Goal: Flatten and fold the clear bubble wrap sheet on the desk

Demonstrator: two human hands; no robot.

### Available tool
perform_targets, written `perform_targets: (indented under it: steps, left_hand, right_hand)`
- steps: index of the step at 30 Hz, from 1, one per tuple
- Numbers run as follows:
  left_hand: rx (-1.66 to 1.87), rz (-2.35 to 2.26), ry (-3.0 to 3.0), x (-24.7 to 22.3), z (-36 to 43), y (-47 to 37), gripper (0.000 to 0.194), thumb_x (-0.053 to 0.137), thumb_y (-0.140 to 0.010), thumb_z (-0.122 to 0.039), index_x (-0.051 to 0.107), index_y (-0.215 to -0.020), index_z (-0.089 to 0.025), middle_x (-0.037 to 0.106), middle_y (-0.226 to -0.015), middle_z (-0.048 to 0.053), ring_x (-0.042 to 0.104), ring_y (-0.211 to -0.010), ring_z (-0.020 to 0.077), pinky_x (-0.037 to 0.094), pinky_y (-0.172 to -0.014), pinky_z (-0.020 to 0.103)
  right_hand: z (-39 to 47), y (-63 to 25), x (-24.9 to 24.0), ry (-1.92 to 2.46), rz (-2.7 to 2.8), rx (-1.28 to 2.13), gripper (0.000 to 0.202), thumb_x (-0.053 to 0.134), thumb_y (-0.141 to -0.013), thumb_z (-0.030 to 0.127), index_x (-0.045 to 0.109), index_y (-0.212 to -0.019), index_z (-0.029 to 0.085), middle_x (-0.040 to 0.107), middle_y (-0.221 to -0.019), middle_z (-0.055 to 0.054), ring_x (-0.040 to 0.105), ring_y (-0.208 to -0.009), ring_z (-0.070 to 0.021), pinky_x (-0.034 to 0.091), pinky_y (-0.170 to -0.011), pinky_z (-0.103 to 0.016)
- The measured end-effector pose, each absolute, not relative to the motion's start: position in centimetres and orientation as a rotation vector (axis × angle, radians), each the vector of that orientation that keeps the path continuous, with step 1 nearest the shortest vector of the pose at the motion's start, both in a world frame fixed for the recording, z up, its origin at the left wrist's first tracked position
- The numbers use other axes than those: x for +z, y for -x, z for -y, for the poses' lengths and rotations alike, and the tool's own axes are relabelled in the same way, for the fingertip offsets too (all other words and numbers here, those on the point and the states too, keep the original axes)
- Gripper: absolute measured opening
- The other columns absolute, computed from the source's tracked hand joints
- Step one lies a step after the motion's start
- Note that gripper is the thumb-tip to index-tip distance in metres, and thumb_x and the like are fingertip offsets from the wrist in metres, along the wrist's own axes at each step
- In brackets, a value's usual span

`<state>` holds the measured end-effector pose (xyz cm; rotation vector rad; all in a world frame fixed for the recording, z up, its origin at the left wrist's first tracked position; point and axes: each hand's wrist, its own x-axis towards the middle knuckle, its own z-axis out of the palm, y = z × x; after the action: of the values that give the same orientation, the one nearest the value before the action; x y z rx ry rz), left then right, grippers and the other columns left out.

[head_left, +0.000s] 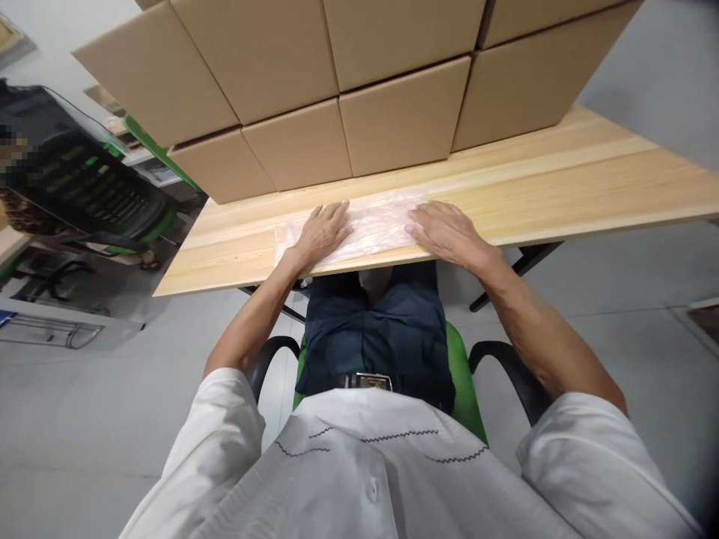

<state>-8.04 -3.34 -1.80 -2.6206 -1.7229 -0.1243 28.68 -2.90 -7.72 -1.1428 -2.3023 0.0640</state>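
A clear, wrinkled sheet of plastic film or a plastic bag lies flat on the wooden table, close to its front edge. My left hand rests palm down on the left part of the plastic, fingers stretched out. On the right end of it lies my right hand, also palm down with its fingers extended. Neither hand grips anything. Whether the plastic is a bag or a single sheet I cannot tell.
Stacked brown cardboard boxes stand along the back of the table. I sit on a green chair with black armrests. At the left are another green and black chair, a person partly in view, and a low metal-framed piece of furniture.
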Motion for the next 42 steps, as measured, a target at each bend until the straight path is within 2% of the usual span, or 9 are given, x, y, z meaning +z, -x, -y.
perform_targets:
  steps: [5,12,17,21,25,27,33,36,42]
  left_hand:
    - [-0.15,1.653,2.732,-1.7,4.5,6.6,0.081,0.041,-0.128,-0.049,0.037,-0.202,-0.015,0.039,-0.211,0.021,0.035,-0.2,0.0366,0.017,-0.166,0.061]
    - [0.094,1.785,2.82,-2.7,5.6,6.5,0.085,0.037,-0.13,-0.068,0.037,-0.206,-0.029,0.024,-0.217,0.01,0.017,-0.205,0.0384,0.014,-0.166,0.063]
    - [0.163,1.851,2.778,-2.1,6.1,7.4,0.094,0.042,-0.128,-0.076,0.029,-0.208,-0.028,0.016,-0.218,0.012,0.01,-0.205,0.0443,0.011,-0.165,0.068]
    - [0.159,1.847,2.761,-1.8,6.7,7.8,0.098,0.046,-0.126,-0.079,0.029,-0.208,-0.028,0.016,-0.217,0.014,0.012,-0.204,0.0478,0.013,-0.164,0.073]
    - [0.175,1.842,2.755,-2.2,6.5,8.3,0.099,0.042,-0.126,-0.084,0.028,-0.208,-0.03,0.015,-0.218,0.011,0.01,-0.205,0.0467,0.012,-0.165,0.07]
    - [0.177,1.837,2.755,-2.4,6.2,8.7,0.1,0.039,-0.126,-0.086,0.027,-0.208,-0.031,0.014,-0.218,0.01,0.01,-0.205,0.0462,0.011,-0.165,0.069]
    - [0.151,1.784,2.781,-2.4,5.2,9.9,0.098,0.037,-0.127,-0.083,0.029,-0.208,-0.03,0.015,-0.218,0.009,0.011,-0.205,0.0438,0.011,-0.165,0.065]
    - [0.141,1.746,2.813,-2.3,4.5,10.8,0.098,0.037,-0.126,-0.082,0.029,-0.208,-0.029,0.015,-0.218,0.009,0.011,-0.205,0.0434,0.01,-0.165,0.066]
    - [0.08,1.712,2.853,-2.7,2.9,12.6,0.098,0.041,-0.125,-0.084,0.033,-0.207,-0.03,0.022,-0.217,0.009,0.016,-0.205,0.0424,0.013,-0.165,0.066]
  right_hand:
    - [3.8,-28.1,-6.8,1.18,2.36,0.024,0.075,0.034,-0.133,0.06,0.071,-0.182,0.017,0.068,-0.192,-0.02,0.052,-0.186,-0.0499,0.041,-0.153,-0.075]
    - [4.2,-27.6,-6.8,1.245,2.42,0.027,0.067,0.037,-0.13,0.046,0.08,-0.169,0.013,0.076,-0.179,-0.024,0.07,-0.163,-0.0495,0.059,-0.14,-0.069]
    - [4.3,-27.4,-6.8,1.276,2.426,-0.072,0.062,0.04,-0.128,0.04,0.085,-0.162,0.015,0.083,-0.167,-0.022,0.077,-0.151,-0.0461,0.064,-0.134,-0.064]
    - [3.9,-27.8,-6.7,1.285,2.451,-0.01,0.064,0.044,-0.126,0.044,0.082,-0.167,0.012,0.08,-0.172,-0.025,0.075,-0.157,-0.0482,0.062,-0.138,-0.066]
    - [2.2,-29.4,-6.5,1.289,2.362,0.246,0.074,0.045,-0.127,0.054,0.072,-0.182,0.013,0.071,-0.188,-0.021,0.065,-0.176,-0.0458,0.052,-0.15,-0.066]
    - [1.1,-30.5,-6.4,1.292,2.255,0.324,0.074,0.042,-0.127,0.052,0.072,-0.182,0.013,0.072,-0.188,-0.02,0.067,-0.176,-0.0442,0.05,-0.152,-0.065]
    - [-1.0,-33.1,-6.8,1.189,2.165,0.447,0.047,0.061,-0.107,0.031,0.1,-0.13,0.025,0.095,-0.15,-0.011,0.084,-0.153,-0.0416,0.06,-0.141,-0.061]
    - [-1.2,-33.3,-6.9,1.09,2.154,0.494,0.04,0.065,-0.1,0.031,0.1,-0.119,0.028,0.095,-0.147,-0.008,0.082,-0.156,-0.0384,0.059,-0.142,-0.056]
    - [-1.2,-33.0,-7.0,1.066,2.141,0.47,0.019,0.071,-0.091,0.036,0.088,-0.094,0.028,0.094,-0.119,-0.012,0.084,-0.124,-0.0392,0.065,-0.123,-0.056]
